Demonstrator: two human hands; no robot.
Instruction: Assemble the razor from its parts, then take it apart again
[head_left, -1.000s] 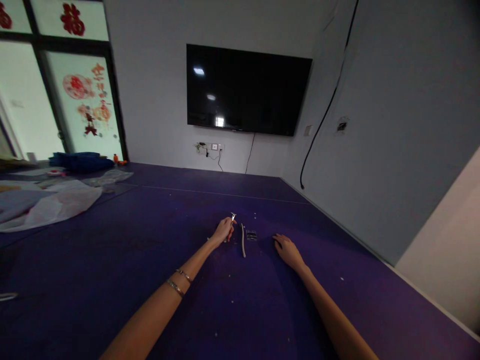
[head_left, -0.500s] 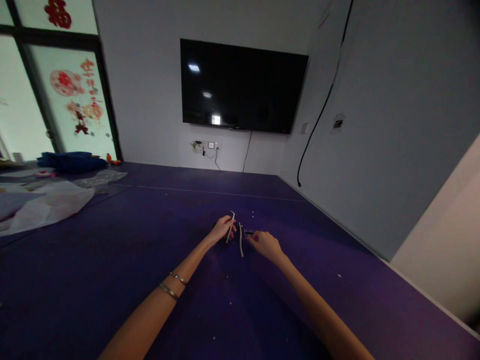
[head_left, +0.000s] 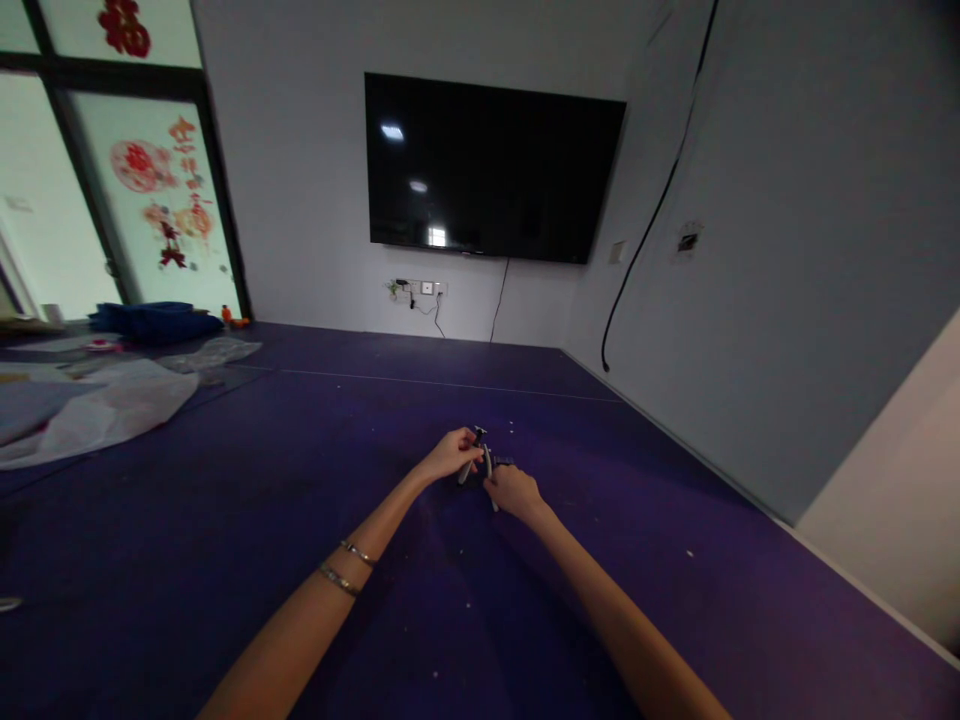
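Thin tool w/ small crosswise head (head_left: 464, 474) is mid-frame, just above or on purple surface (head_left: 315, 620), can't tell which; tilted, head end up & away from wearer; L hand (head_left: 448, 455) has it pinched btwn thumb & fingers; pale bent strip (head_left: 487, 460) just R of tool, lower end toward wearer; R hand (head_left: 514, 491) curled, fingertips at strip's mid part, can't tell if gripping or only touching; small dark flat item (head_left: 503, 461) just past R knuckles, partly hidden, details too small; white specks nearby on surface; two metal bangles on L forearm (head_left: 349, 567); far L: crumpled translucent sheet (head_left: 127, 405), dark blue cloth heap (head_left: 161, 321), small orange item (head_left: 226, 314) beside it; glass door w/ red decals (head_left: 150, 200) behind; back wall: TV (head_left: 495, 170), screen dark w/ reflections, socket row (head_left: 427, 288) below w/ cords; R wall: black cable (head_left: 660, 210) hanging, lower end near surface edge.
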